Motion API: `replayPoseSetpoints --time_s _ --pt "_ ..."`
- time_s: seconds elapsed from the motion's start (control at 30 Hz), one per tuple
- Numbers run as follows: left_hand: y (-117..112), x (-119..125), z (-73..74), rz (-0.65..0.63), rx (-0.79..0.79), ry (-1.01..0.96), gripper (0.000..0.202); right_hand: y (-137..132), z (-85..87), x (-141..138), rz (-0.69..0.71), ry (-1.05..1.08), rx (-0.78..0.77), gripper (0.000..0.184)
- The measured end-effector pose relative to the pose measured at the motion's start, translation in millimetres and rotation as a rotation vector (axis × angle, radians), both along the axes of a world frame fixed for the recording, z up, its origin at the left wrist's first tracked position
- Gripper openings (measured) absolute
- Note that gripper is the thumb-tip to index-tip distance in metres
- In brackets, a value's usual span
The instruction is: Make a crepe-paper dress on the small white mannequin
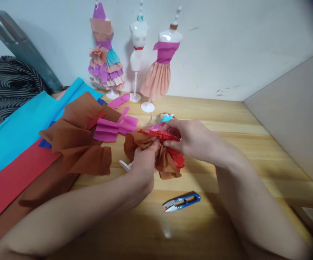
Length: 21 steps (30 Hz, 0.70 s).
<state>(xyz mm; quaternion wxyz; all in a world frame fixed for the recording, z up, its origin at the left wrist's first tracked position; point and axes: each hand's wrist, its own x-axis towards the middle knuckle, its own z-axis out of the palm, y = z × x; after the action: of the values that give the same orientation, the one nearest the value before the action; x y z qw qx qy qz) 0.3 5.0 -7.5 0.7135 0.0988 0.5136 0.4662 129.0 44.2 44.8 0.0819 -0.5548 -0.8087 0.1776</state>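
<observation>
A ruffled brown and red crepe paper skirt (168, 162) lies between my two hands at the middle of the table. My left hand (144, 162) is closed on its gathered brown part, thumb on top. My right hand (185, 139) pinches the red crepe paper layer (179, 157) at the upper right. A white stand base (125, 165) pokes out left of my left hand, apparently from a small mannequin lying under the paper; its body is mostly hidden. Blue-handled thread snips (182, 201) rest on the table below, blades pointing left.
Three small mannequins (162, 54) stand along the wall, two in paper dresses. Brown crepe pieces (83, 133), pink scraps (115, 128) and blue and red sheets (18, 126) cover the left side. Behind my hands sits a coloured roll (166, 117). A bottle (23, 47) leans at far left.
</observation>
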Motion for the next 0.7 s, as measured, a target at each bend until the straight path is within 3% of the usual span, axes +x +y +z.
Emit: replayPoseSetpoints --time_s 0.13,0.37,0.57,0.7 --pt "-3.7 -1.5 8.9 -0.15 0.028 0.08 0.03 -1.4 -0.3 1.4 0.015 -0.041 0.02 0.014" --pt "-1.6 0.8 5.8 -0.123 -0.023 0.131 0.025 0.3 0.7 2.0 0.017 -0.039 0.016 0.026" --pt "-1.5 0.6 2.4 -0.104 -0.041 0.095 0.031 1.3 3.1 1.7 -0.034 -0.043 -0.025 0.024" --pt "0.0 1.3 1.4 -0.085 -0.067 0.112 0.023 0.7 4.7 1.4 -0.022 -0.005 -0.038 0.022"
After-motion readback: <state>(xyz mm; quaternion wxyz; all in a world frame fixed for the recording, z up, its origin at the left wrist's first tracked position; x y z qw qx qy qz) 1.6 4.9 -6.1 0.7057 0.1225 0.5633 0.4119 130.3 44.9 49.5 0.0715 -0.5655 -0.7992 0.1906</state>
